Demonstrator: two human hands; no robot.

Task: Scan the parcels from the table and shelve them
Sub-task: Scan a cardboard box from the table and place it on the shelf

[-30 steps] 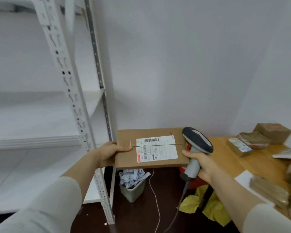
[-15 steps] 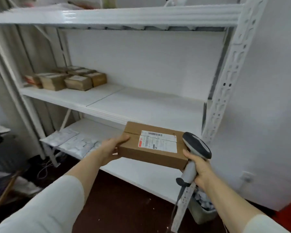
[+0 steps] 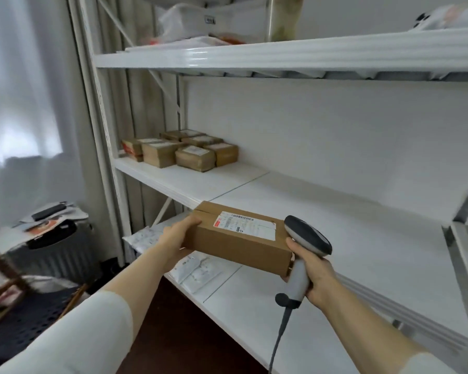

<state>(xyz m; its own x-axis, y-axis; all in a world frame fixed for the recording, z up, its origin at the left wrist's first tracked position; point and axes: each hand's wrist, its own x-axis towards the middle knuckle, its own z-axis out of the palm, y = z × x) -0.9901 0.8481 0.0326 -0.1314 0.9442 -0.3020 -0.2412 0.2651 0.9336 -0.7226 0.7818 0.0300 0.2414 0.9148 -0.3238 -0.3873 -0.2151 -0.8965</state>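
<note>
A brown cardboard parcel (image 3: 235, 244) with a white barcode label on top is held in the air in front of the white shelf unit (image 3: 281, 54). My left hand (image 3: 177, 236) grips its left end. My right hand (image 3: 312, 271) steadies the parcel's right end while holding a grey barcode scanner (image 3: 307, 237) by its handle, its cable hanging down. The parcel hovers at the front edge of the middle shelf (image 3: 322, 209).
Several small brown parcels (image 3: 184, 152) stand at the left end of the middle shelf. White padded mailers (image 3: 197, 268) lie on the lower shelf (image 3: 254, 306). Bags fill the top shelf. A grey bin (image 3: 52, 249) with papers stands at the left beside a curtain.
The view has swung left from the wooden table to the shelf unit. Both hands carried the parcel and scanner along; the parcel is now level in front of the middle shelf.
</note>
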